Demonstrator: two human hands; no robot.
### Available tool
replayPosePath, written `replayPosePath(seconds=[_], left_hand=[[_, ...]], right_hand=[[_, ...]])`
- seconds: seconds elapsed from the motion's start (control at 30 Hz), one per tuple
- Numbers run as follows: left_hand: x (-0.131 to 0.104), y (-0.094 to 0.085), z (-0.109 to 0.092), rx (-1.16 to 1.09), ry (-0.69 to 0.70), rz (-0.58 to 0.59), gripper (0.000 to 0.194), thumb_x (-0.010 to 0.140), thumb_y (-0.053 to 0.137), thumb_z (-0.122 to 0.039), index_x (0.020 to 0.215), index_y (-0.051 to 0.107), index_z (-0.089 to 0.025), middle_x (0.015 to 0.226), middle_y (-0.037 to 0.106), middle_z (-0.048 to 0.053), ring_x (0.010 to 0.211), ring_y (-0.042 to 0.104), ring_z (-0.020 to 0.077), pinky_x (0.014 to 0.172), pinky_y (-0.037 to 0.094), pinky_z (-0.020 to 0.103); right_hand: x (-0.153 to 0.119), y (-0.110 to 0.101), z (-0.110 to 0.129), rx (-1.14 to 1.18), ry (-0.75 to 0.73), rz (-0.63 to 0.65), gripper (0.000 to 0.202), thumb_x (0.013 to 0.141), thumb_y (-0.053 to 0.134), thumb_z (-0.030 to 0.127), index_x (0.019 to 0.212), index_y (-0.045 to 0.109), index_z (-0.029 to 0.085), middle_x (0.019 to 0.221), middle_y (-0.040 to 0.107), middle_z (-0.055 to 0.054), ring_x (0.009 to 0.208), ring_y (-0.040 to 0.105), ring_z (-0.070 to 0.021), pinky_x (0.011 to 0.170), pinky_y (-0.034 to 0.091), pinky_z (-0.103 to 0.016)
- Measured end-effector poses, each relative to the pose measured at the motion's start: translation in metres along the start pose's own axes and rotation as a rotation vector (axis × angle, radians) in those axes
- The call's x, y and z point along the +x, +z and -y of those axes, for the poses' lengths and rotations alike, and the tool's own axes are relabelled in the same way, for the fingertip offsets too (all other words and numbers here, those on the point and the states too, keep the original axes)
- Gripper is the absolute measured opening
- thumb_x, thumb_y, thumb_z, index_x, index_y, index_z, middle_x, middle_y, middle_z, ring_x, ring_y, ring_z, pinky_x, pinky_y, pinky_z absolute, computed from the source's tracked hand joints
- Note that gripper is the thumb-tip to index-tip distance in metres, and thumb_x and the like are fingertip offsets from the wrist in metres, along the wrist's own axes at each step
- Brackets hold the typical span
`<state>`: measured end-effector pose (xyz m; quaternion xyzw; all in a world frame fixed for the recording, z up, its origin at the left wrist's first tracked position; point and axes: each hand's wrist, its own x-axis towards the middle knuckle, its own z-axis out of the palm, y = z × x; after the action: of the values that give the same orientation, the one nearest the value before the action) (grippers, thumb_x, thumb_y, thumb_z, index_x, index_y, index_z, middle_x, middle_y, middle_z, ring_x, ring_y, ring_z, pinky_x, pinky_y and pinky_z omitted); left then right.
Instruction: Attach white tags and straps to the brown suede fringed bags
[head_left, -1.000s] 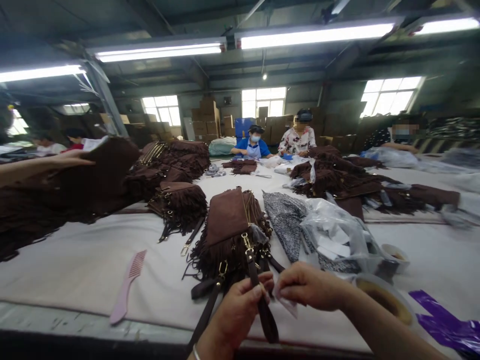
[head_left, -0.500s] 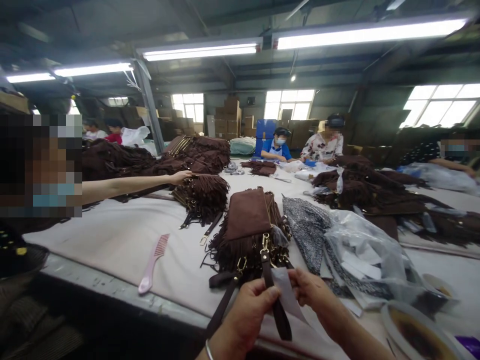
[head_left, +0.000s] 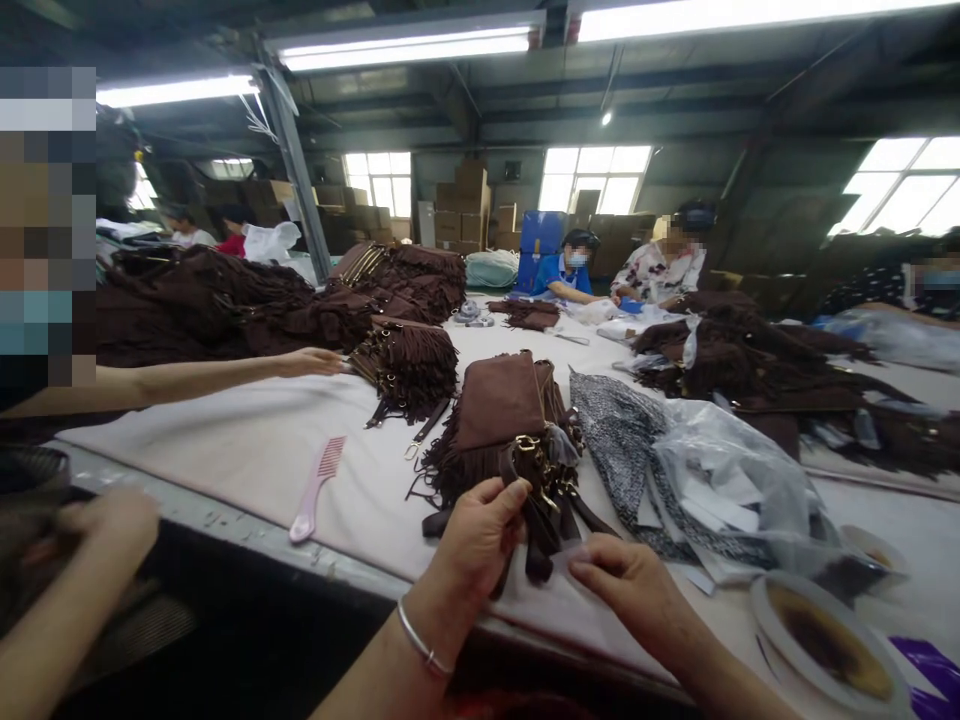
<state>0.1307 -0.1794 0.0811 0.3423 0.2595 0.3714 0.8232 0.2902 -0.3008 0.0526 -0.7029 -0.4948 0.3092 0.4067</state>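
A brown fringed bag [head_left: 501,400] lies on the cloth-covered table in front of me, its dark straps and gold clasps hanging toward me. My left hand [head_left: 480,530], with a bangle on the wrist, is closed around a dark brown strap [head_left: 538,545] at the near side of the bag. To its right, my right hand [head_left: 626,578] pinches a thin translucent strip [head_left: 571,560] between thumb and fingers. The strip's far end lies against the strap, and I cannot see whether it is wrapped around it.
A pink comb [head_left: 319,490] lies at left. Another fringed bag [head_left: 412,360] sits beyond, near a co-worker's outstretched hand [head_left: 311,362]. At right are speckled grey fabric [head_left: 611,430], a clear plastic bag [head_left: 720,460] of white pieces and a tape roll [head_left: 825,640]. Brown goods are heaped farther back.
My left hand has moved up the strap toward the bag. The white strip, earlier broad beside the strap, now shows only a small part. The co-worker's hand has drawn back from the other bag.
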Motion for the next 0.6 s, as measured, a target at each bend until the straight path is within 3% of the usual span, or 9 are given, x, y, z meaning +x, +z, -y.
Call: replayPosePath(seconds=[0.27, 0.47, 0.6], left_hand=[[0.0, 0.003, 0.018, 0.197, 0.069, -0.026, 0.034, 0.069, 0.081, -0.045, 0.074, 0.068, -0.014, 0.071, 0.063, 0.001, 0.06, 0.052, 0.0087, 0.055, 0.045, 0.02], [0.0, 0.002, 0.014, 0.203, 0.095, -0.096, 0.035, 0.066, 0.083, -0.044, 0.068, 0.065, -0.014, 0.06, 0.053, -0.003, 0.055, 0.049, 0.0082, 0.054, 0.046, 0.021], [0.001, 0.001, 0.017, 0.208, 0.092, -0.064, 0.033, 0.069, 0.08, -0.044, 0.072, 0.066, -0.014, 0.065, 0.056, -0.002, 0.059, 0.05, 0.0089, 0.056, 0.046, 0.021]], right_hand=[[-0.004, -0.001, 0.008, 0.034, -0.023, -0.002, 0.027, 0.081, 0.064, 0.043, 0.07, 0.074, 0.02, 0.071, 0.064, -0.002, 0.073, 0.057, -0.0192, 0.067, 0.041, -0.028], [-0.007, 0.001, 0.003, 0.056, -0.024, 0.015, 0.026, 0.081, 0.065, 0.042, 0.071, 0.074, 0.02, 0.072, 0.065, -0.002, 0.075, 0.059, -0.021, 0.069, 0.042, -0.029], [-0.007, 0.002, 0.003, 0.072, -0.03, 0.022, 0.025, 0.082, 0.064, 0.042, 0.075, 0.075, 0.02, 0.077, 0.067, -0.003, 0.078, 0.06, -0.0218, 0.071, 0.043, -0.03]])
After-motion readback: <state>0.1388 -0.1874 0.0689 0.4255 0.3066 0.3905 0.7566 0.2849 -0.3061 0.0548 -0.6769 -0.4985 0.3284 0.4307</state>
